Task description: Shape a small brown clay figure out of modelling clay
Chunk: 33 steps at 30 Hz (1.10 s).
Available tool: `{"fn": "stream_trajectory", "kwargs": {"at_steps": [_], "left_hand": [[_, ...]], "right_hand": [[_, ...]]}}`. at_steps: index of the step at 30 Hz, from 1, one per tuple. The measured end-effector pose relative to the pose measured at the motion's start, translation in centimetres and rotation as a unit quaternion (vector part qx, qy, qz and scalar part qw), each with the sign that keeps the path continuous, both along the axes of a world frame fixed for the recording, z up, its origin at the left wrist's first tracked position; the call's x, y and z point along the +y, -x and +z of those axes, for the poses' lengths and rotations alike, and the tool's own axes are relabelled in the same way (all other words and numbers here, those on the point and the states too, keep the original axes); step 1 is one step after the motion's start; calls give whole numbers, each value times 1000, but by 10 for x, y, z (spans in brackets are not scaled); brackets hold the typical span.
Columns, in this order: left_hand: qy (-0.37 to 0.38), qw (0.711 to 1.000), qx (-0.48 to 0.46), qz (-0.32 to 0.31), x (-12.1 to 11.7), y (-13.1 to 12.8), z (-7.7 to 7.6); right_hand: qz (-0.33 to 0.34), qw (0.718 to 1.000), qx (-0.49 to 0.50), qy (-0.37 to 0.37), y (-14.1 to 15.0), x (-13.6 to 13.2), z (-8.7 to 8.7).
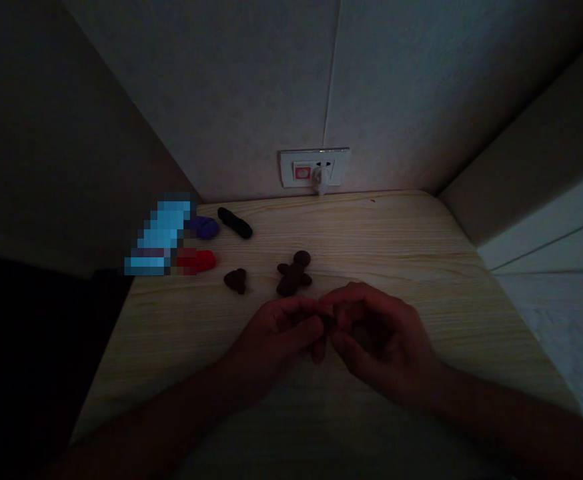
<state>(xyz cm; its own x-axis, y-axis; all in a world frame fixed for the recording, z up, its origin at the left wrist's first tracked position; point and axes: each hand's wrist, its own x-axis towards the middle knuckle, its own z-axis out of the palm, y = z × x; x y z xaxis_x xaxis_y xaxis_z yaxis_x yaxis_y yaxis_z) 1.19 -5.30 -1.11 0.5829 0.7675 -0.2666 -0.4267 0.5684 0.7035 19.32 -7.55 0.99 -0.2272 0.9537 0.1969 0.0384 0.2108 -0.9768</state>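
Observation:
My left hand (279, 333) and my right hand (376, 337) meet over the middle of a light wooden table (421, 253). Both have their fingers curled and pinched together on a small dark piece of clay (327, 321) between the fingertips; the dim light hides its shape. Just beyond my hands lies a small brown clay figure (294, 272) with a round head and stubby limbs. A separate brown clay lump (235, 280) sits to the left of the figure.
At the table's far left lie a black clay roll (235, 223), a purple lump (205, 227), a red piece (202, 261) and a blurred blue object (160, 235). A wall socket (314, 168) is behind the table. The left edge drops into darkness.

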Motion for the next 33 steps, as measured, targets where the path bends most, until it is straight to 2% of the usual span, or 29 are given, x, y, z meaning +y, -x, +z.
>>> {"fn": "stream_trajectory", "kwargs": {"at_steps": [3,7,9,14,23,28,33], "left_hand": [[-30,999,36,17,1,3,-1],[-68,992,79,64,3,8,1],[-78,990,95,76,5,9,4],[-105,983,126,89,6,9,12],[-143,973,149,104,3,7,15],[-129,975,155,88,4,6,11],[-40,996,54,54,1,2,7]], "right_hand": [[-14,1000,-18,-14,-2,1,-3],[-24,993,-54,-102,-5,3,-6],[-20,991,-59,-122,-6,4,-5],[-29,989,-55,-136,-6,4,-4],[-56,985,-69,-151,-6,2,-5],[-91,978,-110,-151,-6,0,-2],[-54,982,-72,-166,-5,2,-2]]}}
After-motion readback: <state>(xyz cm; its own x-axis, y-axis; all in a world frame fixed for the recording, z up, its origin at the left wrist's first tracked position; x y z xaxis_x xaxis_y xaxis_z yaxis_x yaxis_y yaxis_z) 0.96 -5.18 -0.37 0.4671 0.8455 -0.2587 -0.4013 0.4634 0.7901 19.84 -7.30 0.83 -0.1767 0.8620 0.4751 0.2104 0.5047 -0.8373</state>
